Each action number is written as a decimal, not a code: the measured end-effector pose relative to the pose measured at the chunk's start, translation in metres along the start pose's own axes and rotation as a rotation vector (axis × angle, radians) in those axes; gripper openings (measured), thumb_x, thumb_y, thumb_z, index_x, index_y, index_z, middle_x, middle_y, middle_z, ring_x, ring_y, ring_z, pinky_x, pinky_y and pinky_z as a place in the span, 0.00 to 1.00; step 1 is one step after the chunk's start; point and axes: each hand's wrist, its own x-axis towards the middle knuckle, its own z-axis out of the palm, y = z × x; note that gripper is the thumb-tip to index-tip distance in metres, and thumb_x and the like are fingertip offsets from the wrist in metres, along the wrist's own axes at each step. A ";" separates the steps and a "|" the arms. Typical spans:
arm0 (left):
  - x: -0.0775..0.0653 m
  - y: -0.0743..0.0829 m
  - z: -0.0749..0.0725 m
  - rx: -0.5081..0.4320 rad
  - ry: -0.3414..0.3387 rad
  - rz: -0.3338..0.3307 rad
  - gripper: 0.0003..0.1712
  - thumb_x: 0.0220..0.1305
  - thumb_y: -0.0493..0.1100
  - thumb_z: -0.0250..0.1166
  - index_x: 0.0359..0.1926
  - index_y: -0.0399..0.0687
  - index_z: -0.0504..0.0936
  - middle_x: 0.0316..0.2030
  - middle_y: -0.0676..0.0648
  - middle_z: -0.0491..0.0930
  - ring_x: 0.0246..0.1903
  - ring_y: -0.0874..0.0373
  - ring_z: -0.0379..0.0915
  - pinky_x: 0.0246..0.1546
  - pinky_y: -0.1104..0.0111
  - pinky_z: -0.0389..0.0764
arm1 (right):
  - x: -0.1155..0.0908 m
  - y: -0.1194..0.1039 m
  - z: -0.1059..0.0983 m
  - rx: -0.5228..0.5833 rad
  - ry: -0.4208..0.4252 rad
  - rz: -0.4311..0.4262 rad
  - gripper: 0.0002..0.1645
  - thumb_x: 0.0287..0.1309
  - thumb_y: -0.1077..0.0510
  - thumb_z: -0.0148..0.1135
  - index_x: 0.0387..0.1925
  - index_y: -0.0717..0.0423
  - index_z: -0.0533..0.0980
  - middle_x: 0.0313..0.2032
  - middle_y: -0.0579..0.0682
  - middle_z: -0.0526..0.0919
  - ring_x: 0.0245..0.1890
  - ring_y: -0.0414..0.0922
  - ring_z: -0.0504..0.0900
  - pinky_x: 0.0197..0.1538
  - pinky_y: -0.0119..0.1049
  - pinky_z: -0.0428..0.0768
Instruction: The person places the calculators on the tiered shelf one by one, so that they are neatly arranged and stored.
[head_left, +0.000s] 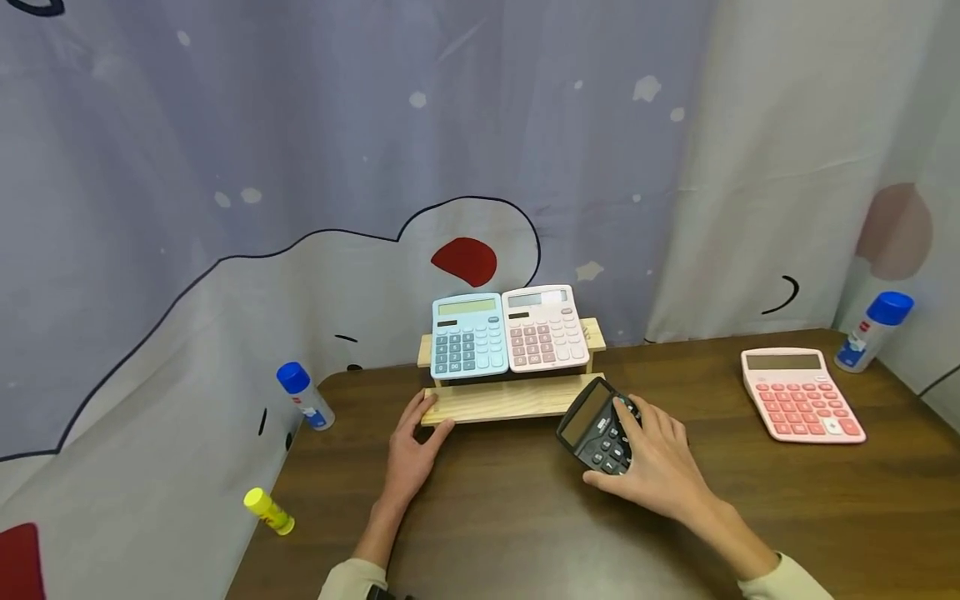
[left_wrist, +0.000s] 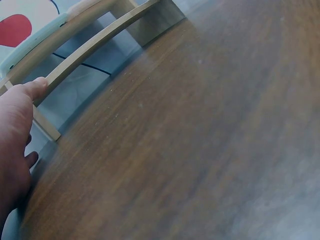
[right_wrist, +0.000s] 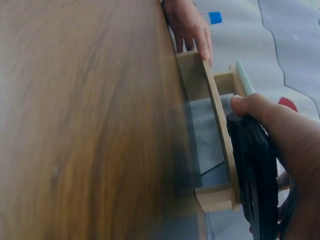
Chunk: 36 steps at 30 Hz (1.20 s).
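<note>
In the head view a two-step wooden stand is at the back of the table. A light blue calculator and a pale pink calculator lean side by side on its upper step. My left hand grips the left end of the lower step, thumb at the front edge. My right hand holds a black calculator, tilted, by its keypad end. The calculator's screen end overlaps the right end of the lower step; the right wrist view shows its dark body close along the board.
A white calculator with pink keys lies on the table to the right, beside a blue-capped glue bottle. Another blue-capped bottle and a yellow glue stick stand near the left edge. A patterned curtain hangs behind the table.
</note>
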 end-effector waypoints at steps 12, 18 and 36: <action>0.011 -0.040 0.005 0.007 0.001 0.031 0.33 0.61 0.57 0.70 0.67 0.58 0.76 0.73 0.49 0.63 0.74 0.49 0.58 0.71 0.47 0.61 | 0.006 -0.019 0.007 -0.003 0.001 -0.037 0.68 0.31 0.25 0.75 0.69 0.61 0.67 0.65 0.67 0.68 0.61 0.65 0.69 0.60 0.60 0.65; 0.012 -0.039 0.005 -0.003 0.009 0.021 0.33 0.62 0.51 0.71 0.67 0.53 0.75 0.73 0.45 0.62 0.74 0.46 0.57 0.71 0.45 0.60 | 0.014 -0.035 0.012 0.004 -0.025 -0.050 0.70 0.30 0.24 0.74 0.70 0.60 0.66 0.67 0.67 0.66 0.64 0.63 0.67 0.61 0.58 0.64; 0.011 -0.037 0.002 -0.022 0.005 0.030 0.33 0.61 0.53 0.71 0.66 0.56 0.76 0.73 0.45 0.63 0.74 0.49 0.58 0.72 0.48 0.60 | 0.042 -0.081 0.040 0.045 -0.105 -0.095 0.72 0.31 0.22 0.72 0.73 0.59 0.63 0.67 0.65 0.67 0.66 0.61 0.66 0.65 0.58 0.63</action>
